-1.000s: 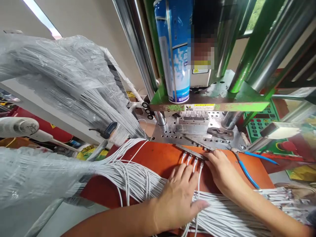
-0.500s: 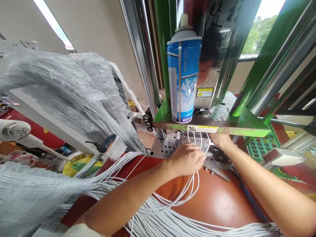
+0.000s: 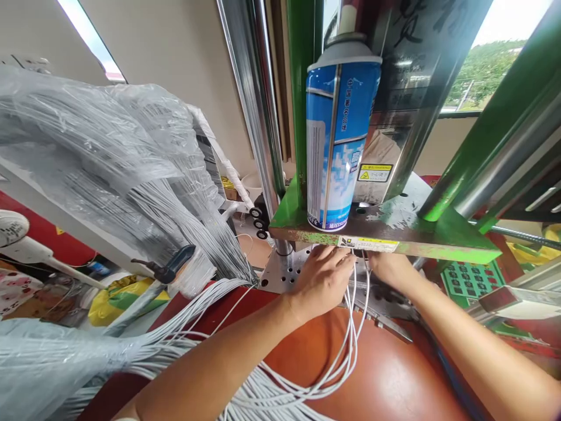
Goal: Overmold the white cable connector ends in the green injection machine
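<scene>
Several thin white cables (image 3: 356, 327) rise in a loop from the red-brown work surface to the metal mould plate under the press. My left hand (image 3: 326, 278) is closed at these cables, fingers curled, its fingertips partly hidden by the green press plate (image 3: 442, 242). Beside it, my right hand (image 3: 390, 269) reaches under the front edge of that plate. Its fingers are out of sight, so what they hold cannot be seen. The cables run between my two hands. A perforated steel plate (image 3: 274, 272) lies below the press plate, left of my left hand.
On the press plate stands a blue spray can (image 3: 339, 140), near a warning label (image 3: 375, 173). Steel columns (image 3: 258, 99) frame the press. Plastic-wrapped grey cable bundles (image 3: 109, 140) hang at left, and more loose cables (image 3: 267, 386) lie in front. A green keypad (image 3: 473, 275) is at right.
My left hand has moved forward, its fingers now partly beneath the press plate's edge. My right hand stays under the plate. The view has shifted slightly, and the cable loop hangs closer together.
</scene>
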{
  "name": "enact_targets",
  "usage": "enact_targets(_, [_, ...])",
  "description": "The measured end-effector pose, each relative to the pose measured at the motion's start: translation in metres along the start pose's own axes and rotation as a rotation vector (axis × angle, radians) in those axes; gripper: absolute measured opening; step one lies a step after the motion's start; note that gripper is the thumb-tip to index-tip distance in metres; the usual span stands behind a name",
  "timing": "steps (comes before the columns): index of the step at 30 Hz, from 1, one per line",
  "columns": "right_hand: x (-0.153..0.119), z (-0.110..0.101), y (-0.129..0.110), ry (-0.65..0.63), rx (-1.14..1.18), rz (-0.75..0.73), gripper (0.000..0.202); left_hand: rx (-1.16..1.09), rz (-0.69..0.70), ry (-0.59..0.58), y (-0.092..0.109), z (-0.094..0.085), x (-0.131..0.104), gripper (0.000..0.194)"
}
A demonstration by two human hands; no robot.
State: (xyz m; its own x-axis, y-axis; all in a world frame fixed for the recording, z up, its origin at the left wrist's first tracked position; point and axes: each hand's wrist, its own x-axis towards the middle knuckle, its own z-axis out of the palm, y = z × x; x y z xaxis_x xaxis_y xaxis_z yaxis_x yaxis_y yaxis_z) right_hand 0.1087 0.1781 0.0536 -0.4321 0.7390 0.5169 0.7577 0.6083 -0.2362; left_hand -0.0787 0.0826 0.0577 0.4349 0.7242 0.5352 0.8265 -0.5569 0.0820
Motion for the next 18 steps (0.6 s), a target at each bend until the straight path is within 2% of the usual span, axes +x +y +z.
enact_targets(4, [-0.049,0.004,-0.04,-0.025,-0.137,-0.086,0.045,0.092,-0.076,-0.051,0.005,0.004,-0.005,0.04])
enact_targets(6, [-0.061,0.008,-0.052,-0.018,-0.244,-0.113,0.055,0.112,-0.092,-0.072,0.008,0.009,-0.006,0.05])
enact_targets(9, [-0.061,0.015,-0.056,-0.028,-0.288,-0.092,0.051,0.12,-0.119,-0.057,0.01,0.018,-0.004,0.058])
enact_targets(15, [-0.044,0.021,-0.052,0.014,-0.238,-0.069,0.047,0.118,-0.13,0.03,0.009,0.041,0.001,0.058])
enact_targets(18, [-0.041,0.008,-0.045,0.016,-0.197,-0.089,0.044,0.045,-0.112,0.012,0.001,0.032,0.005,0.056])
